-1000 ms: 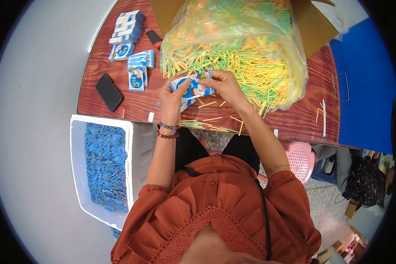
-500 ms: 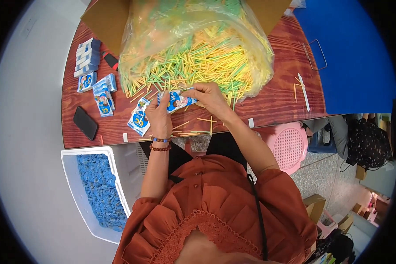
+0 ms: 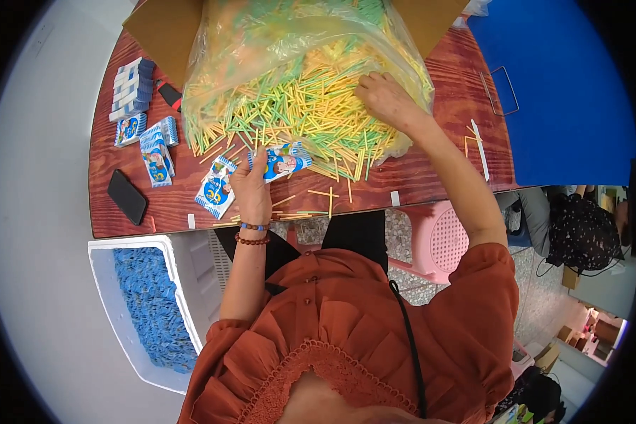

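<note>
Pinched between the thumb and fingers of my left hand (image 3: 251,180) is one end of a small blue-and-white packet (image 3: 284,162), held above the table's near edge. A similar blue-and-white packet (image 3: 216,189) lies beside that hand, partly behind it. My right hand (image 3: 389,101) reaches into a large heap of thin yellow, green and orange sticks (image 3: 311,106). Its fingers are curled down against the sticks, and the fingertips are hidden, so whatever they grip does not show. A clear plastic bag (image 3: 261,53) surrounds the heap.
At the left lie more packets (image 3: 155,160), a stack of packets (image 3: 131,88), a red-and-black tool (image 3: 168,94) and a black phone (image 3: 127,197). A white foam box (image 3: 180,283) of blue pieces stands below. A white strip (image 3: 480,150) and a pink stool (image 3: 445,244) are rightward.
My right hand has let go of the packet and moved up and right onto the stick heap. My left hand still holds the packet in nearly the same place.
</note>
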`<state>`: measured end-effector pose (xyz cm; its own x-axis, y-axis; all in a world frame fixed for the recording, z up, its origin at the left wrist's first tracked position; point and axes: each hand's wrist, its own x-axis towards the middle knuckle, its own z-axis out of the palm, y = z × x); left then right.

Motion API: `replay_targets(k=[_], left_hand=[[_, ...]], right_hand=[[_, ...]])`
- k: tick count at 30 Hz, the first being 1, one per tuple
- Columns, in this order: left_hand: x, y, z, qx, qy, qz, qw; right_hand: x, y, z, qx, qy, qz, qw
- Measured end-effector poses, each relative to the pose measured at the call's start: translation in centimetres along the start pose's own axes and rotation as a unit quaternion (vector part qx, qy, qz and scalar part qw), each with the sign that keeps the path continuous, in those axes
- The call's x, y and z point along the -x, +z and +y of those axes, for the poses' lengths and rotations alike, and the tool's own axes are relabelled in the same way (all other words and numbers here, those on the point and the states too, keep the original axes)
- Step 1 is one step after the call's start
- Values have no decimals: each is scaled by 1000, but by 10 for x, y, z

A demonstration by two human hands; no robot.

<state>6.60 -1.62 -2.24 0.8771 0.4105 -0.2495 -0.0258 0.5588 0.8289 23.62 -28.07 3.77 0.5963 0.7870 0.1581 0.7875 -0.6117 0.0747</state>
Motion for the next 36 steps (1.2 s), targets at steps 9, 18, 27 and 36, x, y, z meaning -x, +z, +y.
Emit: replay_targets(k=[9, 18, 27, 36], left_hand=[[3, -3, 9, 18, -8, -4, 1000], [7, 0, 7, 20, -26, -14, 999], [11, 5, 12, 26, -35, 6, 999], [12, 10, 12, 69, -44, 12, 997]], right_hand=[[9, 11, 15, -128, 37, 41, 990], [9, 13, 22, -165, 103, 26, 981], [-3, -25, -1, -445, 235, 88, 859], [-26, 2, -71, -728, 274, 191, 598]])
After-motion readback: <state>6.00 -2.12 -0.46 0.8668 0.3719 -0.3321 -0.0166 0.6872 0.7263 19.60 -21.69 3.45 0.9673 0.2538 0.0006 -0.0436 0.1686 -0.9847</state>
